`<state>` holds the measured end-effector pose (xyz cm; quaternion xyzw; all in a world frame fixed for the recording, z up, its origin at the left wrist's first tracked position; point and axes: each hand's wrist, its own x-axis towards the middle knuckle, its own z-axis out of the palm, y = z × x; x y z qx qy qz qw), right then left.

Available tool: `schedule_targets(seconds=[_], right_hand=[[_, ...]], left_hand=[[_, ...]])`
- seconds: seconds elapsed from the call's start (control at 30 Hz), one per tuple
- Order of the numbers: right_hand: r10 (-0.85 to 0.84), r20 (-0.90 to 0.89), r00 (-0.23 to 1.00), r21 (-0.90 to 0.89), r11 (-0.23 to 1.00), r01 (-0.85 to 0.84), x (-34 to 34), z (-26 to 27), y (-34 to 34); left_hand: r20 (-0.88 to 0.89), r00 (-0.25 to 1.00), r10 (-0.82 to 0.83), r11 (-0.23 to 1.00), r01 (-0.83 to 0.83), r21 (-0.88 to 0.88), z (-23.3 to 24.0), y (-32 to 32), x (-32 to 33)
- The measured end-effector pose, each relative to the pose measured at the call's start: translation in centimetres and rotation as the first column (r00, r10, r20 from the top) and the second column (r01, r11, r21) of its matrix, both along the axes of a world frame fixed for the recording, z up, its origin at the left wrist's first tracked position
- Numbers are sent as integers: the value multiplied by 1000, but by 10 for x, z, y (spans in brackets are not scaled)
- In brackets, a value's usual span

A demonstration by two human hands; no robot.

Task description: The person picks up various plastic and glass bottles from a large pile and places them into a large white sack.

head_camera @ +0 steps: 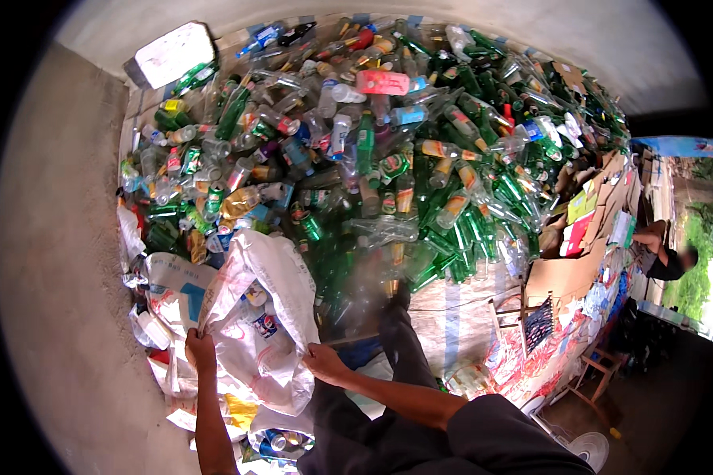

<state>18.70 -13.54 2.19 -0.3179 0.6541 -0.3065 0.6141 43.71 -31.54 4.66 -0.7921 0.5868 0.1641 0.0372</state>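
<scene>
Between both hands I hold a white woven plastic sack by its rim, its mouth spread wide. My left hand grips the rim on the left side. Opposite it, my right hand pinches the right edge of the mouth. Inside lie a few containers, among them a blue-labelled bottle or can; the deeper contents are hidden by the fabric. Just beyond the sack spreads a large heap of glass and plastic bottles and drink cans, many of them green.
A white foam block rests in the far left corner. Flattened cardboard is stacked at right, near a small wooden chair. Another bag with cans lies by my legs. A person sits by the opening at far right.
</scene>
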Motion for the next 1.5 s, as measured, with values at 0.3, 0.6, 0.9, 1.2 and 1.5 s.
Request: schedule_targets(seconds=[0.3, 0.6, 0.9, 1.2, 1.5], right_hand=[[69, 54, 996, 72, 995, -72, 16, 8, 9], [142, 117, 983, 85, 985, -152, 45, 21, 0], [170, 159, 973, 72, 980, -183, 68, 28, -15], [118, 61, 991, -224, 969, -101, 77, 40, -90], [75, 455, 887, -52, 997, -58, 101, 19, -130]], left_hand=[[25, 1000, -14, 999, 16, -49, 32, 0, 9], [116, 992, 58, 998, -55, -27, 23, 8, 74], [116, 980, 164, 982, -151, -114, 29, 11, 129], [146, 885, 442, 895, -423, -145, 34, -5, 172], [-549, 529, 647, 553, -821, -141, 11, 4, 212]])
